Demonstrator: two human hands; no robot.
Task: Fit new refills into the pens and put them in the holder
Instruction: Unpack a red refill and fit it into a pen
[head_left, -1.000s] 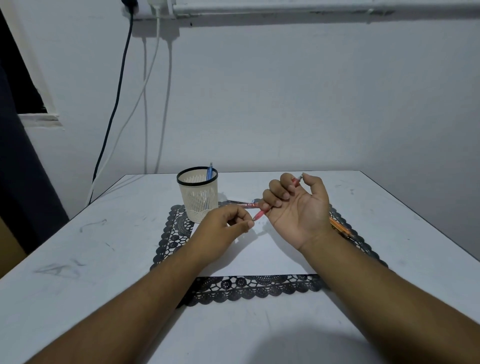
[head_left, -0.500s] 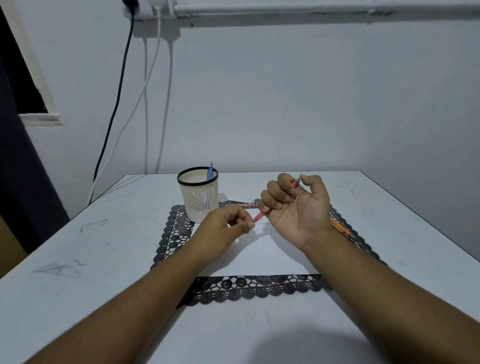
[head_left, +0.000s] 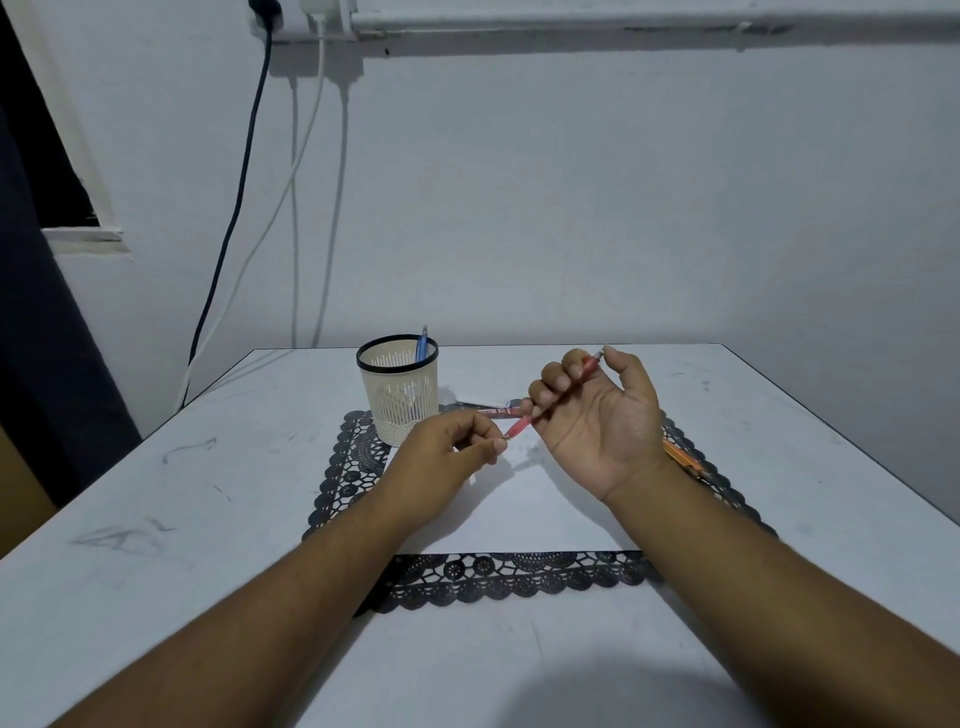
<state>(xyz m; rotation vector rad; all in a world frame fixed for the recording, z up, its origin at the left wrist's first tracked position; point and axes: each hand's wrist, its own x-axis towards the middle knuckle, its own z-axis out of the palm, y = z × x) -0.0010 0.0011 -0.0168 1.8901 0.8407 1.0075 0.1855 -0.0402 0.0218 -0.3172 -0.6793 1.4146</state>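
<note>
- The right hand, palm up, curls its fingers round a red pen; most of the barrel is hidden under them.
- The left hand pinches thumb to fingertip at the pen's lower end; what it pinches is too small to tell.
- An orange pen is half hidden behind the right wrist.
- The slotted, cream holder, black-rimmed, stands on a black lace-edged mat, a blue pen upright inside.
- The white table is scuffed; cables hang down the wall.

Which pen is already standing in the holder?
The blue pen, upright in the mesh holder. The red pen is in the right hand; others lie on the mat.
</note>
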